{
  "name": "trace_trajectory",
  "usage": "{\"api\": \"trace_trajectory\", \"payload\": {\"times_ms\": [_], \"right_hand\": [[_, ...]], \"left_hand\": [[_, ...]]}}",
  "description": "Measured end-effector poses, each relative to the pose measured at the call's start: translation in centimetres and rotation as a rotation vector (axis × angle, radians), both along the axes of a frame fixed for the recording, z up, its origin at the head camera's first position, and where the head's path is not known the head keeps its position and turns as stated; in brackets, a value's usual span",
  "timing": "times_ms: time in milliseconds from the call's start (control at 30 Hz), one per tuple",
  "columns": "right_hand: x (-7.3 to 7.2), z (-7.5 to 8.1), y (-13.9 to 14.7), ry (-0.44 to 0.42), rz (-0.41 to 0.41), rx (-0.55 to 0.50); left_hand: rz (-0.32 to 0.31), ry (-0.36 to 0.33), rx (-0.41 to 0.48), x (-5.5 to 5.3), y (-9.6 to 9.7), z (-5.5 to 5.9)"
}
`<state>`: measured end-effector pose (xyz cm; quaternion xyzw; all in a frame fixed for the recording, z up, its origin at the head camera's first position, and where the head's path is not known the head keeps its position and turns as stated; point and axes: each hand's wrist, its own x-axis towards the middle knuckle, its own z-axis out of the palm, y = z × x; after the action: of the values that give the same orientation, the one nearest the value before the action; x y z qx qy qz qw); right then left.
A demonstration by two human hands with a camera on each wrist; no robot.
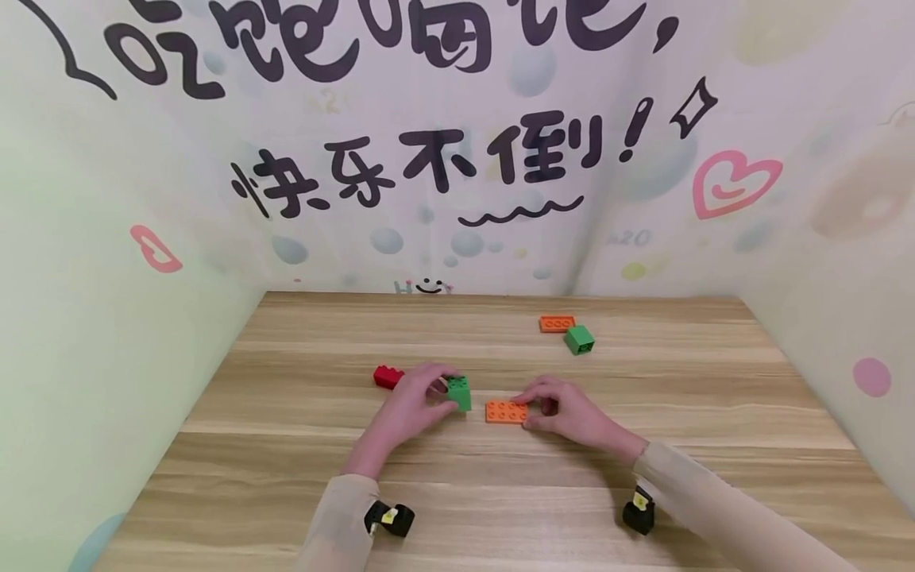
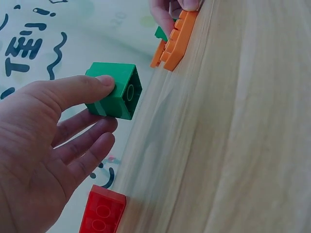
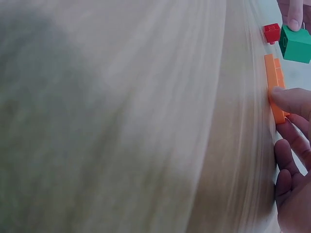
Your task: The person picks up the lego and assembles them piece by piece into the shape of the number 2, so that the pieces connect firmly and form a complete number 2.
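Observation:
A green toy brick (image 1: 460, 393) is pinched between the thumb and fingers of my left hand (image 1: 411, 403). In the left wrist view this green brick (image 2: 109, 87) is held up off the table, its hollow underside showing, while the other fingers stay loosely spread. Just to its right lies a flat orange studded brick (image 1: 503, 411), studs up. My right hand (image 1: 569, 413) grips its right end, with the thumb along the near side of the orange brick (image 3: 272, 73) in the right wrist view.
A red brick (image 1: 386, 376) lies just beyond my left hand, partly hidden by it in the head view. Farther back on the wooden table (image 1: 343, 334) are a second orange brick (image 1: 557, 323) and another green brick (image 1: 580, 340), close together. A printed wall sheet (image 1: 343, 262) rises behind.

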<state>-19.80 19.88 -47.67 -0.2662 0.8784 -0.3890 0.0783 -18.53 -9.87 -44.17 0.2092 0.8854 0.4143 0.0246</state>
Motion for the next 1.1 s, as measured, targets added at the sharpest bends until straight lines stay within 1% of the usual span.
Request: {"api": "trace_trajectory", "payload": {"times_ms": [300, 467, 733, 933, 1100], "right_hand": [[0.0, 0.4, -0.4, -0.018, 0.0, 0.001], [-0.1, 0.2, -0.5, -0.021, 0.009, 0.003], [-0.3, 0.0, -0.6, -0.024, 0.022, -0.004], [-0.2, 0.1, -1.0, -0.028, 0.023, -0.007], [-0.1, 0.2, -1.2, -0.022, 0.025, -0.01]], "left_hand": [[-0.026, 0.018, 0.021, -0.3, 0.6, -0.1], [-0.046, 0.034, 0.009, -0.5, 0.9, -0.2], [-0.058, 0.029, -0.013, -0.8, 1.4, -0.4], [-0.077, 0.03, -0.013, -0.8, 1.5, -0.4], [-0.088, 0.046, -0.009, -0.7, 1.4, -0.5]]}}
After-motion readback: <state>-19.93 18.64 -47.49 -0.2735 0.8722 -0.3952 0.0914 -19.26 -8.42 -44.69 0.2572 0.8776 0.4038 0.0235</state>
